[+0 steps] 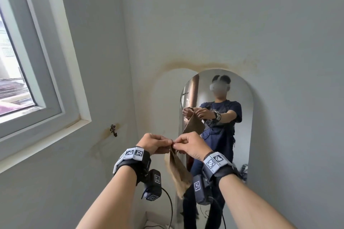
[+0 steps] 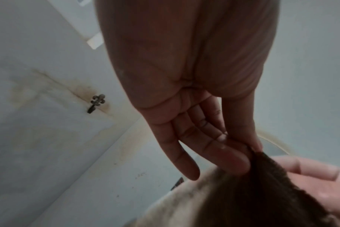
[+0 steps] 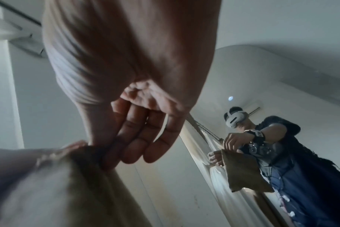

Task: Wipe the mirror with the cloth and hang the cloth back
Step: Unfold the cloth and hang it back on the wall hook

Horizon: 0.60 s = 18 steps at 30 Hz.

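A brown cloth (image 1: 177,171) hangs down between my two hands in front of the arched mirror (image 1: 240,102). My left hand (image 1: 158,142) pinches its top edge between thumb and fingers, and my right hand (image 1: 183,144) pinches the same edge right beside it. From the left wrist, the cloth (image 2: 252,192) shows dark under my left hand (image 2: 250,151), thumb against fingertip. From the right wrist, my right hand (image 3: 105,153) pinches the cloth (image 3: 68,192). A small dark metal hook (image 1: 113,130) sits on the left wall, below the window, left of my hands.
A white-framed window (image 1: 37,72) fills the left wall. The mirror stands in the corner against a stained white wall (image 1: 204,24) and reflects a person holding the cloth. Cables (image 1: 170,208) trail from the wrist cameras toward the floor. The hook (image 2: 97,103) shows with brown stains around it.
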Available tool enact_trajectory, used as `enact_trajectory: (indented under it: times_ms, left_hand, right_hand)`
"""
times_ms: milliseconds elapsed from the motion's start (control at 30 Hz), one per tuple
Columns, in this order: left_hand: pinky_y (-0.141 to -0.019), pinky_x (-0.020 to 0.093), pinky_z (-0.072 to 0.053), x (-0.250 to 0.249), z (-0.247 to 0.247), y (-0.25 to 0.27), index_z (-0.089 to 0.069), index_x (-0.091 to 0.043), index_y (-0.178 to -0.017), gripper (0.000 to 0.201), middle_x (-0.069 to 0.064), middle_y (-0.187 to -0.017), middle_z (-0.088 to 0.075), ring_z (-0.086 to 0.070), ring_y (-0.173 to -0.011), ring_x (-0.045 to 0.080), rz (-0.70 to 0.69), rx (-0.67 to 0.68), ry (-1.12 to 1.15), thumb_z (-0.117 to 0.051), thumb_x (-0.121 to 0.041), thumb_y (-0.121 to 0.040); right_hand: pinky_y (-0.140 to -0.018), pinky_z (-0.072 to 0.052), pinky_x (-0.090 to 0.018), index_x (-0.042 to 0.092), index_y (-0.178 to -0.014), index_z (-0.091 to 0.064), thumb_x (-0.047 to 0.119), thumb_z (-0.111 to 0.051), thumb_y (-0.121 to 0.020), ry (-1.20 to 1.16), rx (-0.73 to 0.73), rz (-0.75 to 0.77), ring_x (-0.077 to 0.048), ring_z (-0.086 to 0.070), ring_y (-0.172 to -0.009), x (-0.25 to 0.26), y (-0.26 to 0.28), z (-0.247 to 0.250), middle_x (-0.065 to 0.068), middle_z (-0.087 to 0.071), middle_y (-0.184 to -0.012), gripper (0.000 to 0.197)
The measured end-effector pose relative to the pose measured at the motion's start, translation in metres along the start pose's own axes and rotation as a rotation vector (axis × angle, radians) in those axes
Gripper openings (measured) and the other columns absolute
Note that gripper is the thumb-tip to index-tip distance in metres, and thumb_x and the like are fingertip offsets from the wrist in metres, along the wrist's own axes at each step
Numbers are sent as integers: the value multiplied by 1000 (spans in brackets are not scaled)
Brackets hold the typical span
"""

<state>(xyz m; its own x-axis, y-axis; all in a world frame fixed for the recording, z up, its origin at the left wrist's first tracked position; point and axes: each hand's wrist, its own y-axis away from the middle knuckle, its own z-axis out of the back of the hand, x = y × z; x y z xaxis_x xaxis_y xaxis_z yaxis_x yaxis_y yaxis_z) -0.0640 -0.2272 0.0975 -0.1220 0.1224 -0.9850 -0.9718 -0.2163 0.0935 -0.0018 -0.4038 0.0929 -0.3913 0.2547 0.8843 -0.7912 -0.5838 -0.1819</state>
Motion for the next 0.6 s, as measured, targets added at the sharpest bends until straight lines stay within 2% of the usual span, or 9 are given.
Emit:
enact_trajectory:
  times_ms: [67, 133, 200, 267, 333, 400, 500, 600]
  left_hand:
    - [-68, 25, -57, 8, 12, -1, -75, -2, -83, 7, 20, -85, -71, -67, -67, 20, 30, 3, -19, -75, -9, -79]
    - [-68, 28, -57, 11, 22, -4, -73, -5, -80, 5, 17, -82, -67, -61, -63, 18, 63, 22, -117, -69, -6, -83]
    - [-69, 32, -53, 13, 29, -13, -67, -11, -77, 12, 13, -83, -62, -58, -70, 19, 77, 11, -250, -61, -7, -88]
    - [-70, 34, -52, 15, 37, -24, -60, -15, -78, 16, 11, -87, -62, -58, -77, 20, 82, -48, -311, -55, -12, -93]
    - [-72, 40, -56, 18, 51, -36, -56, -12, -81, 17, 11, -87, -65, -64, -75, 24, 90, -103, -261, -49, -10, -96]
    - [-74, 46, -59, 20, 67, -45, -56, -9, -80, 18, 16, -87, -66, -66, -75, 31, 93, -137, -233, -48, -6, -96]
    - [-75, 48, -59, 26, 91, -55, -56, -8, -79, 17, 20, -90, -64, -66, -85, 35, 77, -151, -139, -50, -4, -95]
    - [-81, 49, -54, 41, 110, -64, -55, -12, -78, 19, 13, -83, -58, -60, -85, 33, 87, -206, -42, -50, -4, -94]
  right_hand:
    - [-63, -52, -23, 10, -82, -71, 11, -71, -84, 65, 4, -5, -8, -62, -61, -2, -10, -4, -5, -70, -72, 3]
    - [-66, -49, -26, 20, -78, -62, 17, -64, -89, 179, 37, -23, -9, -59, -64, -8, -24, -13, 3, -65, -70, 11]
    - [-65, -46, -29, 24, -78, -54, 22, -57, -93, 261, 74, -54, -12, -54, -63, -10, -36, -28, 4, -60, -69, 15]
    - [-64, -46, -32, 23, -81, -53, 23, -54, -94, 251, 101, -61, -15, -53, -63, -9, -52, -42, 1, -59, -70, 13]
    - [-68, -51, -35, 20, -86, -56, 18, -58, -91, 239, 167, -60, -16, -57, -69, -5, -71, -56, -2, -63, -77, 6]
    - [-72, -53, -33, 21, -87, -59, 13, -64, -83, 283, 228, -45, -15, -58, -71, 0, -89, -68, 2, -63, -77, 10]
    - [-68, -49, -24, 21, -86, -64, 13, -66, -74, 495, 255, -11, -15, -59, -72, 7, -120, -87, 5, -62, -76, 14]
    - [-76, -50, -26, 20, -88, -69, 18, -63, -77, 697, 280, 6, -23, -63, -86, 14, -150, -102, -4, -69, -89, 12]
